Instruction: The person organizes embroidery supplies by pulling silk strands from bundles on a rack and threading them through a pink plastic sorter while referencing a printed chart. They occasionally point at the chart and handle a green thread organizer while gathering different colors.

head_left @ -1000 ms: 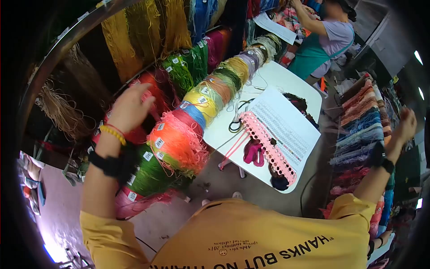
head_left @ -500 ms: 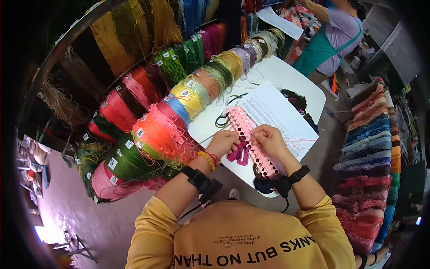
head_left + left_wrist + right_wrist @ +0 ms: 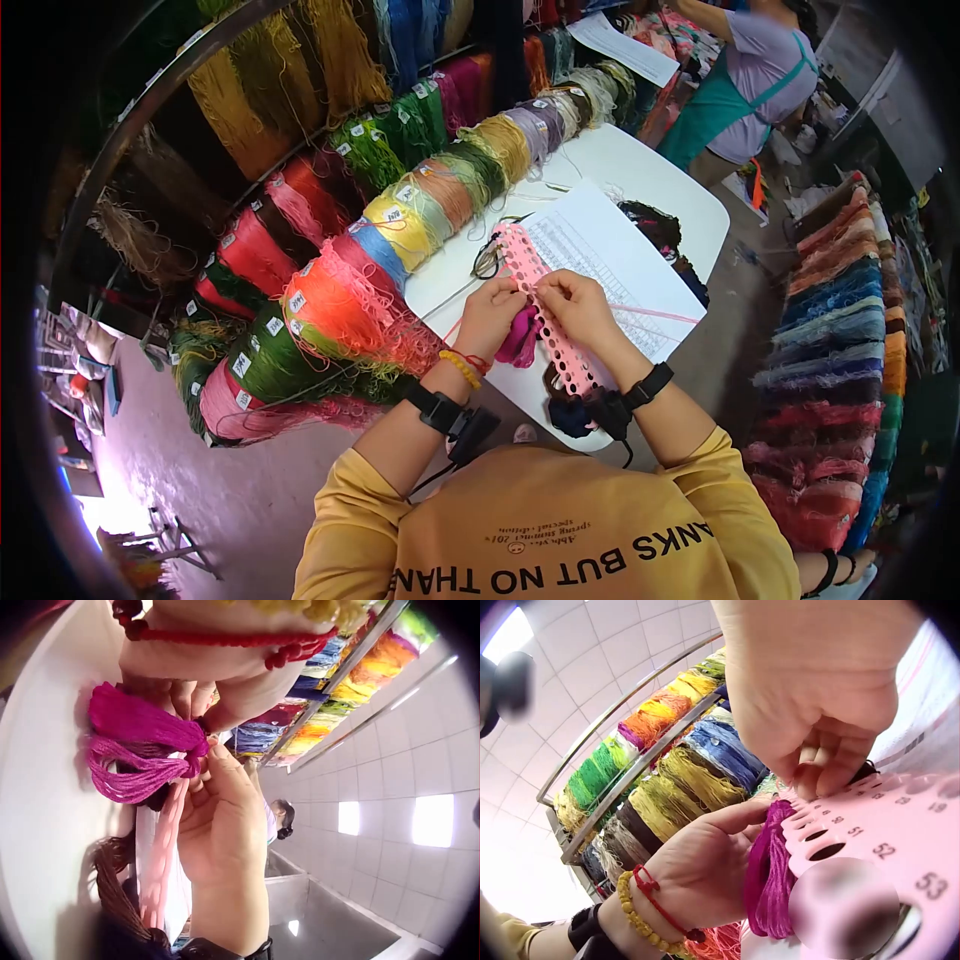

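Observation:
Both hands meet over a pink thread card (image 3: 572,365) with numbered holes along its edges. My left hand (image 3: 490,314), wearing a yellow bead bracelet and red cord, pinches at the card's left edge. Just across from it, the fingertips of my right hand (image 3: 580,310) are pinched together at the same edge. Pink thread (image 3: 660,314) trails rightward from the right hand over the paper. A looped magenta skein (image 3: 769,881) hangs from a hole beside the left fingers. In the left wrist view, the right thumb sits close to the magenta skein's (image 3: 135,739) knot; curled fingers partly hide the pinched strand.
A printed chart (image 3: 600,240) lies on the white table (image 3: 690,190) under the card. Scissors (image 3: 486,262) and dark skeins (image 3: 652,228) are nearby. Labelled thread bundles (image 3: 330,290) line the left; another rack (image 3: 820,370) stands right. A person in a teal apron (image 3: 690,125) is beyond.
The hands were spread wide apart a second ago, then came together at the card. Since half a second ago, hands and card have shifted slightly left in the head view.

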Demonstrator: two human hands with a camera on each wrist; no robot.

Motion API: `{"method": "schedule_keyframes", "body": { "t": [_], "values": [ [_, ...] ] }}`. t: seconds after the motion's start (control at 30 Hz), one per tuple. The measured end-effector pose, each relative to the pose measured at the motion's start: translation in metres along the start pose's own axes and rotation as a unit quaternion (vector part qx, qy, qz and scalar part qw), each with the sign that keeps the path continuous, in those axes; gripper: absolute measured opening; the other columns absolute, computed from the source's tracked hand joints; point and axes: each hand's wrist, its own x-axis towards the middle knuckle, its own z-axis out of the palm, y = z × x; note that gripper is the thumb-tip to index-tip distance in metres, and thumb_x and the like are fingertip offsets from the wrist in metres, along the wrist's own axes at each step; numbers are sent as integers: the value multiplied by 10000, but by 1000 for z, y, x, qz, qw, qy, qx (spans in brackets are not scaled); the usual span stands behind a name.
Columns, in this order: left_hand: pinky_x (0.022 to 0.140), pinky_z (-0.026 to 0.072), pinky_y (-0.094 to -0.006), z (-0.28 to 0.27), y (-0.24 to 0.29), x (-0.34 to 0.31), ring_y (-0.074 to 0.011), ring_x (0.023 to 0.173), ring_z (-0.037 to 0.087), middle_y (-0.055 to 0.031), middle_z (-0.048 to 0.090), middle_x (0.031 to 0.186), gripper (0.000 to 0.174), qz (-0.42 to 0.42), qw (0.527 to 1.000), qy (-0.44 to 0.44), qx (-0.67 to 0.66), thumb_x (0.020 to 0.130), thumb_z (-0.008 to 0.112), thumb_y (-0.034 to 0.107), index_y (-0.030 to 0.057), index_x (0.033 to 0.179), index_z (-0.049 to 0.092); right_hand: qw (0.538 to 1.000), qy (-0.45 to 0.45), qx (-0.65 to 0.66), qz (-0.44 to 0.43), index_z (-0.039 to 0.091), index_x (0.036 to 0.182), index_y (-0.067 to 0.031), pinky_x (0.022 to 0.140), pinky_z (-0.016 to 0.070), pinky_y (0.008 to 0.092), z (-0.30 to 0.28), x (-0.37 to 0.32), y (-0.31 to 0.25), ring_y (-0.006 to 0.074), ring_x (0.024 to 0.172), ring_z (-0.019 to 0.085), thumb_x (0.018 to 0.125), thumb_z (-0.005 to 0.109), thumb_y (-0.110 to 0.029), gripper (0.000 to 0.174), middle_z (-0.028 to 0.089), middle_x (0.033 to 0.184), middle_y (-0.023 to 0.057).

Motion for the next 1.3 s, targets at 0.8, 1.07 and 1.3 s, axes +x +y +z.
{"method": "schedule_keyframes", "body": {
  "t": [0.8, 1.07, 1.3],
  "values": [
    [534, 439, -202, -5, -13, 9, -79, 594, 544, -37, 613, 708, 118, 31, 989, 11, 141, 806, 578, 91, -11, 843, 623, 973, -58, -212, -75, 566, 833, -19, 667, 467, 438, -1, 2, -34, 365, 737, 600, 810, 534, -131, 119, 615, 773, 189],
    [523, 396, -198, -33, 34, -30, -90, 603, 520, -32, 582, 716, 88, -65, 977, -77, -189, 841, 535, 88, 31, 877, 591, 961, -45, -244, -123, 573, 838, -8, 681, 469, 407, 0, -4, -17, 350, 749, 592, 787, 565, -99, 105, 605, 788, 182],
    [567, 403, -201, -28, 34, -47, -99, 666, 535, -16, 584, 819, 95, -109, 953, -145, -242, 895, 502, 141, 58, 924, 538, 981, 28, -148, -125, 583, 823, -27, 629, 472, 382, 2, -12, -26, 325, 706, 590, 793, 564, -110, 90, 594, 781, 143]
  ]
}}
